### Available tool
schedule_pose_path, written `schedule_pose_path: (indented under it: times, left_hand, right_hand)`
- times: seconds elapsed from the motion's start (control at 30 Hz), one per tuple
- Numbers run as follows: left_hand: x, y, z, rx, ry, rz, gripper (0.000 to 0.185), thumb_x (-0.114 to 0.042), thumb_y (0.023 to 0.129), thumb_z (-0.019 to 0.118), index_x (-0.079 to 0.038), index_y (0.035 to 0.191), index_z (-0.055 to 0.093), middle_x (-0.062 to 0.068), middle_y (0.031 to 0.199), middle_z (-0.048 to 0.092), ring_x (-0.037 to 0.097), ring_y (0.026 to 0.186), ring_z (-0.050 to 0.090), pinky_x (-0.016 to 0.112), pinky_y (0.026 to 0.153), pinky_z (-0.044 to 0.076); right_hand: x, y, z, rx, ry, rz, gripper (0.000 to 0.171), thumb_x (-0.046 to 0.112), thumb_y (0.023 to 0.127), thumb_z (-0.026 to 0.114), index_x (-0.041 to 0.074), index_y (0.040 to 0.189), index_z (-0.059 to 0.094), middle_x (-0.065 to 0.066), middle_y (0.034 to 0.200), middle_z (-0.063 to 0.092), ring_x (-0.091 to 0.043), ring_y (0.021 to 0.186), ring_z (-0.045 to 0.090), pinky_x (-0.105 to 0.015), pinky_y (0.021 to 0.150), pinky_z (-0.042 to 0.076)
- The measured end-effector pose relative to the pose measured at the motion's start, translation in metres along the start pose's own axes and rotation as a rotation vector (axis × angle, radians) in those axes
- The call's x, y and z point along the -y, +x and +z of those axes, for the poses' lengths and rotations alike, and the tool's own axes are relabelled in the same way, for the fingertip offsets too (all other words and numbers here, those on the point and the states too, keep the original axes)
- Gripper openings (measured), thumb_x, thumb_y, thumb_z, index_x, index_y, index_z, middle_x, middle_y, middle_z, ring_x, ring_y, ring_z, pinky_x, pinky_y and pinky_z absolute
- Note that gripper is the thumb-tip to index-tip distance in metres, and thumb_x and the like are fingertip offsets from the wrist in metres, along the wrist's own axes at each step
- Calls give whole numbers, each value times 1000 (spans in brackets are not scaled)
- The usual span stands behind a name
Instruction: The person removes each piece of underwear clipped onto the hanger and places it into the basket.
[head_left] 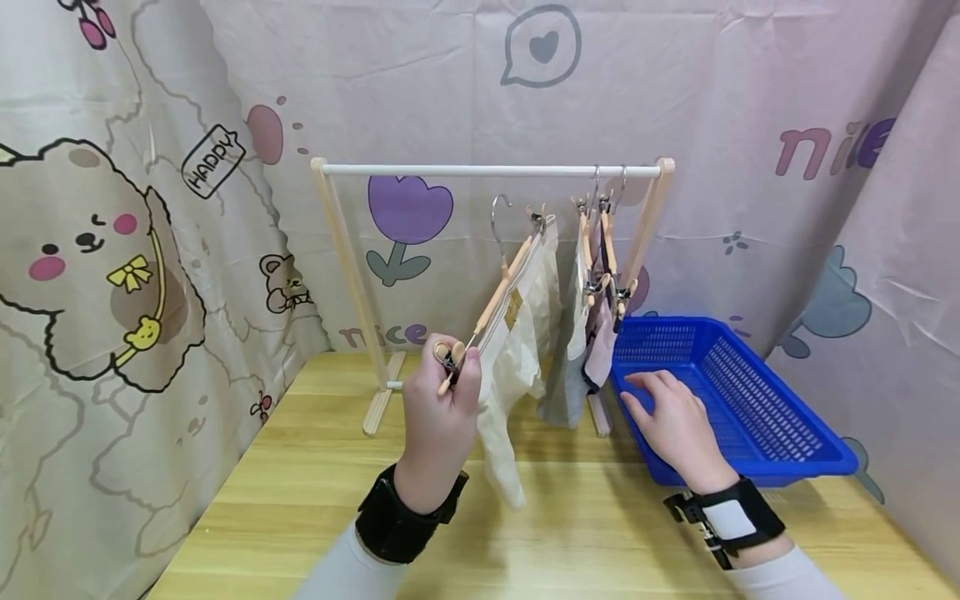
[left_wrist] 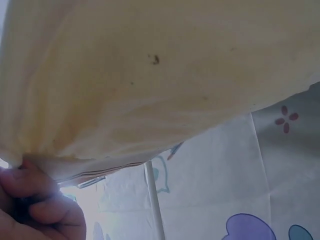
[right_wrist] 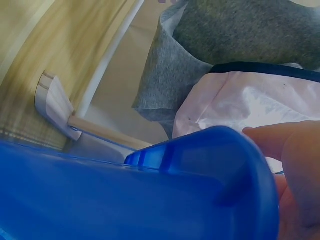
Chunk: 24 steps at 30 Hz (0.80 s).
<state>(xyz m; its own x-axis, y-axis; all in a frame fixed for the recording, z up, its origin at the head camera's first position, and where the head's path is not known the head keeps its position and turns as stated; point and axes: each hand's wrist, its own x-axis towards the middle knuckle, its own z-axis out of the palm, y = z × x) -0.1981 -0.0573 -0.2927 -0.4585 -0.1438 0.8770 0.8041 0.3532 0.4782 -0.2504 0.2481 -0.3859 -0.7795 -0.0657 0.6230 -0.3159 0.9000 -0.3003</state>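
Observation:
My left hand (head_left: 448,362) is raised in front of the rack and pinches the lower end of a wooden clip hanger (head_left: 501,287). A cream garment (head_left: 517,350) hangs from that hanger. Its metal hook (head_left: 498,218) is in the air below the white rail (head_left: 487,170), not on it. In the left wrist view the cream garment (left_wrist: 160,75) fills most of the picture, with my fingers (left_wrist: 42,210) at the bottom left. My right hand (head_left: 663,404) lies with straight fingers on the near left corner of the blue basket (head_left: 780,417). The basket's rim (right_wrist: 200,165) shows up close beside my fingers (right_wrist: 300,150).
Two more hangers hang at the rail's right end, carrying a grey garment (head_left: 562,375) and a pink garment (head_left: 600,354). The wooden rack (head_left: 345,267) stands at the back of a wooden table (head_left: 315,483). Printed curtains enclose the back and both sides.

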Motion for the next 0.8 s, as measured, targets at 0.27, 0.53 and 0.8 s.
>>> schedule_pose_path:
  times: [0.27,0.53,0.8]
  left_hand:
    - [9,-7,-6,8,-50,6,12,3,94,55,1,86,47,2,63,33,1,55,30,18,45,26]
    - [16,-16,-10,-2,-72,-2,9,4,94,53,1,87,48,2,62,35,0,54,31,18,45,27]
    - [23,-19,-15,20,-94,2,10,6,94,53,1,86,49,3,63,36,1,55,32,20,45,28]
  right_hand:
    - [4,-1,2,7,20,-1,25,15,96,73,2,118,72,-18,110,69,-41,98,66,-61,78,48]
    - [9,0,2,22,33,13,24,15,97,72,3,118,72,-18,111,68,-40,100,65,-61,80,47]
    - [9,-1,2,19,30,10,24,14,96,73,3,117,72,-18,110,69,-40,100,65,-61,80,47]
